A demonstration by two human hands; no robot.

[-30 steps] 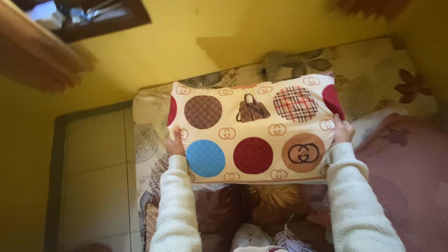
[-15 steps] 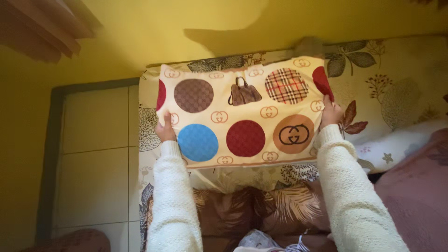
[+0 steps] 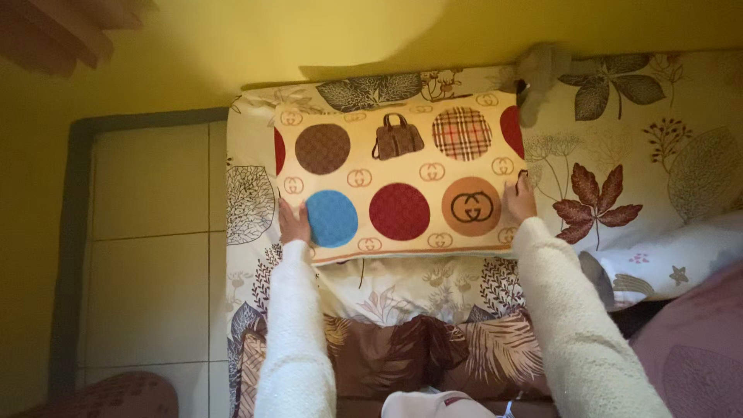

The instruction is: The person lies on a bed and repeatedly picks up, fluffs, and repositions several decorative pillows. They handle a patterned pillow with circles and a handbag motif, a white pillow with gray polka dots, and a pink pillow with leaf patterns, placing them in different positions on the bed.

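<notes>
Nearest the person, a brown leaf-print blanket (image 3: 418, 352) lies bunched at the near side of the bed, with a mauve cover (image 3: 689, 364) at the near right. Two arms in cream knit sleeves (image 3: 290, 333) reach over it. The left hand (image 3: 293, 223) grips the pillow's near left corner, and the right hand (image 3: 520, 200) grips its right end, fingers curled on the cloth. The pillow (image 3: 395, 182) has a cream case with big coloured dots and a little handbag picture. It lies flat on the leaf-print sheet (image 3: 619, 155), near the bed's far left corner, close to the yellow wall (image 3: 309, 39). To set it well, both hands should press down evenly and keep its long side straight along the wall. The bed's left edge is just beside the pillow, with a tiled floor (image 3: 155, 248) below. There is lots of open sheet to the right.
</notes>
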